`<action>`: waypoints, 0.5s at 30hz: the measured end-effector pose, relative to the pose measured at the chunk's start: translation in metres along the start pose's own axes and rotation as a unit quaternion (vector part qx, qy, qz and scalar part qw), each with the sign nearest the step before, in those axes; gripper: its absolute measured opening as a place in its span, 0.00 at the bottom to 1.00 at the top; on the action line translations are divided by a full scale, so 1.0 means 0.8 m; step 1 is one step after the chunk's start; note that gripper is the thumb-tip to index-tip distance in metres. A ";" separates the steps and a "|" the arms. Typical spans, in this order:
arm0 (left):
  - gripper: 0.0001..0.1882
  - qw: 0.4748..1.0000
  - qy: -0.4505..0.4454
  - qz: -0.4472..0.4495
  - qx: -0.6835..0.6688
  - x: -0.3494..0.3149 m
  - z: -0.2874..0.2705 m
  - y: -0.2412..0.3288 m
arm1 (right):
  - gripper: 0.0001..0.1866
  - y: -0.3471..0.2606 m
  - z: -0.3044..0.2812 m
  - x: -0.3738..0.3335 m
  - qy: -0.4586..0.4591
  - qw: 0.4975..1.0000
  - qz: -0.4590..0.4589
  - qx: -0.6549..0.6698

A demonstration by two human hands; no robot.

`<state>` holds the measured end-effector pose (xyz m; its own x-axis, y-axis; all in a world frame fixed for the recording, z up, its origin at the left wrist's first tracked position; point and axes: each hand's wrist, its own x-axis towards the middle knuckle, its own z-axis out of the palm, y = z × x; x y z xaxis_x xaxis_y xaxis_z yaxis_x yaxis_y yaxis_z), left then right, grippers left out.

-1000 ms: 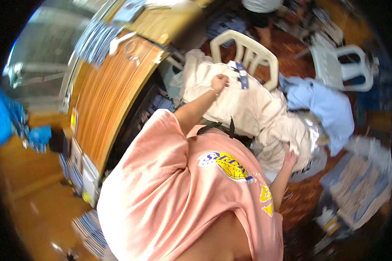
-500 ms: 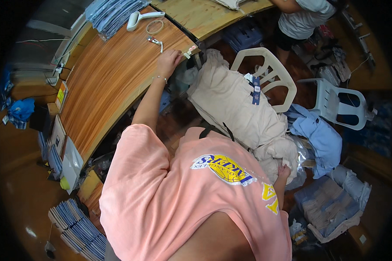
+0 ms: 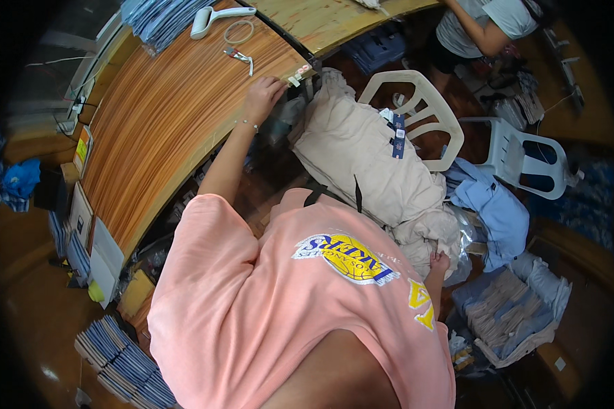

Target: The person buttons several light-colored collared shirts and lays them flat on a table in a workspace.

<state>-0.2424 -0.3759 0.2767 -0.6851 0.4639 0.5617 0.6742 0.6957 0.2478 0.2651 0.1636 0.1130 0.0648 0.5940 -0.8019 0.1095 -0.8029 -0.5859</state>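
My left hand (image 3: 265, 95) rests at the near right corner of the wood-grain table (image 3: 177, 102), its fingers loosely bent over the edge and nothing visible in them. Just beyond its fingertips, small white and red stickers (image 3: 297, 76) cling to the corner. To the right, my right hand (image 3: 440, 261) has its fingers closed on the bunched lower end of a beige garment (image 3: 368, 157). That garment is draped in a heap across a cream plastic chair (image 3: 450, 129). Navy tags (image 3: 398, 136) lie on the cloth.
A lint roller (image 3: 215, 19), a tape ring (image 3: 239, 31) and bagged blue garments (image 3: 160, 20) lie on the table. Beside the heap are a blue garment (image 3: 494, 211), a pale-blue chair (image 3: 522, 157) and packed clothes (image 3: 505, 310). Another person (image 3: 481, 31) stands at the far right.
The whole view has shifted slightly. Both my hands keep nearly the same places on the table corner and the beige garment. The other person's arm has moved.
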 end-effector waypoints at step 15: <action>0.05 0.997 0.040 -0.044 0.052 -0.013 -0.002 0.016 | 0.19 0.030 0.014 -0.047 0.009 0.999 -0.041 -0.026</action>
<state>-0.2264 -0.3727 0.2752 -0.7134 0.3555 0.6038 0.5768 0.7873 0.2179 0.2544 0.1214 0.1281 0.0722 0.6584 -0.7492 0.1675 -0.7485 -0.6416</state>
